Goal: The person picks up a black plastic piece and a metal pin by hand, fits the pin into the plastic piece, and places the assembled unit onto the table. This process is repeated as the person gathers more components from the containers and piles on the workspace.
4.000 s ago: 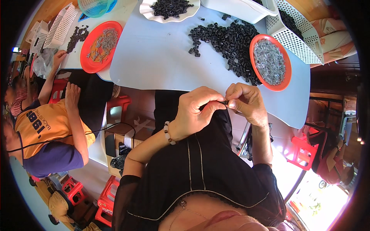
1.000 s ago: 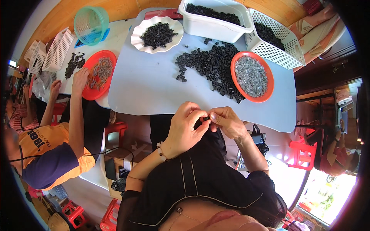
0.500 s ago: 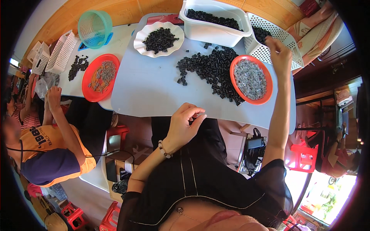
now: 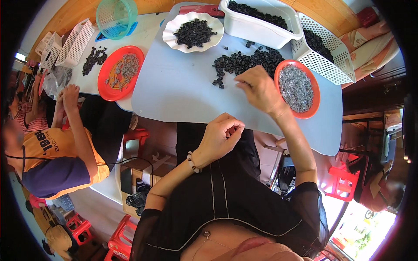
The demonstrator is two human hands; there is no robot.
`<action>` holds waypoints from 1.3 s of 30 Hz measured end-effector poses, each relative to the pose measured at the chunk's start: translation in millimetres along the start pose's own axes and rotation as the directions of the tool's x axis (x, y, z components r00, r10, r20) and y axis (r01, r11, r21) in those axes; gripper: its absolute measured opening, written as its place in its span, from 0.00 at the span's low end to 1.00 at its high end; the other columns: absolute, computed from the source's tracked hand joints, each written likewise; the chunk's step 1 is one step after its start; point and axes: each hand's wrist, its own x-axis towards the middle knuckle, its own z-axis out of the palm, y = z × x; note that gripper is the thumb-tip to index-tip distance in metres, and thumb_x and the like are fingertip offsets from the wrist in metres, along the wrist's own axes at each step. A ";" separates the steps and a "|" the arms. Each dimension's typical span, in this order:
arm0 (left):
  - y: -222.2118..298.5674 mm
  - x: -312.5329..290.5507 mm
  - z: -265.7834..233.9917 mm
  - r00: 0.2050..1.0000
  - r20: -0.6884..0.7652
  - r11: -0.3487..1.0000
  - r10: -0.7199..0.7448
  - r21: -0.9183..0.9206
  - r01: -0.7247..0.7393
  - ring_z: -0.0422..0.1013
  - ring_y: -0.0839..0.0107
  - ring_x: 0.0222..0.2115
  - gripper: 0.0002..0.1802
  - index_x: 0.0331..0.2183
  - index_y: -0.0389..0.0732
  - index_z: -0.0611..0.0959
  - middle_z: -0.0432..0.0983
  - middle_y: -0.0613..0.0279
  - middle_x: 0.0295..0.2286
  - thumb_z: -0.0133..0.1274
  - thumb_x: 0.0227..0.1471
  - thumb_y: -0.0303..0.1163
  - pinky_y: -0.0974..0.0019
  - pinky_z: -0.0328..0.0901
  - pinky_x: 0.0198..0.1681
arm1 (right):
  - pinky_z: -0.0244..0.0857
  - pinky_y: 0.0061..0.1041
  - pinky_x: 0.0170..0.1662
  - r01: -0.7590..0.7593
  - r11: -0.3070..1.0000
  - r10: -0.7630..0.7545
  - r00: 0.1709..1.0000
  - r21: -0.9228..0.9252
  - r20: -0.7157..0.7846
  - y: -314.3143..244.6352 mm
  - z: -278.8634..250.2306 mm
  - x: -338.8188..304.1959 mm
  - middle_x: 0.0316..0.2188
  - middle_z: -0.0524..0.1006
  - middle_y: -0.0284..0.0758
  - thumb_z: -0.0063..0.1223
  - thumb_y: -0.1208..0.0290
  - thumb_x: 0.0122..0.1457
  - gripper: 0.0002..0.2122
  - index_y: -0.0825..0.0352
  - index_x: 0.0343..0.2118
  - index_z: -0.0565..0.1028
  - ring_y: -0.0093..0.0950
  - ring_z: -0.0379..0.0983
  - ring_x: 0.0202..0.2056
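My left hand (image 4: 220, 135), a beaded bracelet at its wrist, is raised near the table's front edge. Its thumb and fingers are closed in a pinch; whatever they hold is too small to make out. Over the front of a loose heap of small black plastic parts (image 4: 248, 61) hovers my right hand (image 4: 261, 90), fingers curled, with a small gap between thumb and forefinger and nothing visible there. Just right of it sits an orange-red plate (image 4: 316, 100) full of small clear plastic pieces (image 4: 296, 88).
Behind the heap stand a white tub (image 4: 257, 36) and a perforated white basket (image 4: 344, 68), both holding black parts. A scalloped white plate (image 4: 170, 41) carries more. At a neighbouring table with a red plate (image 4: 103, 82), a co-worker (image 4: 61, 161) sits with hands together.
My right hand has come from the white basket, leftward and nearer me, to the black heap. My left hand stays pinched, shifted slightly right in the picture. The whole view has shifted a little.
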 end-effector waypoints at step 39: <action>-0.4 6.5 -7.3 0.989 -0.135 0.889 -0.063 -0.459 -0.006 0.74 0.76 0.32 0.13 0.46 0.33 0.79 0.78 0.54 0.41 0.53 0.60 0.27 0.73 0.69 0.35 | 0.68 0.25 0.38 -0.571 0.729 0.573 0.811 0.377 0.121 -22.3 -65.2 -67.6 0.32 0.81 0.36 0.60 0.75 0.55 0.08 0.68 0.38 0.81 0.24 0.75 0.33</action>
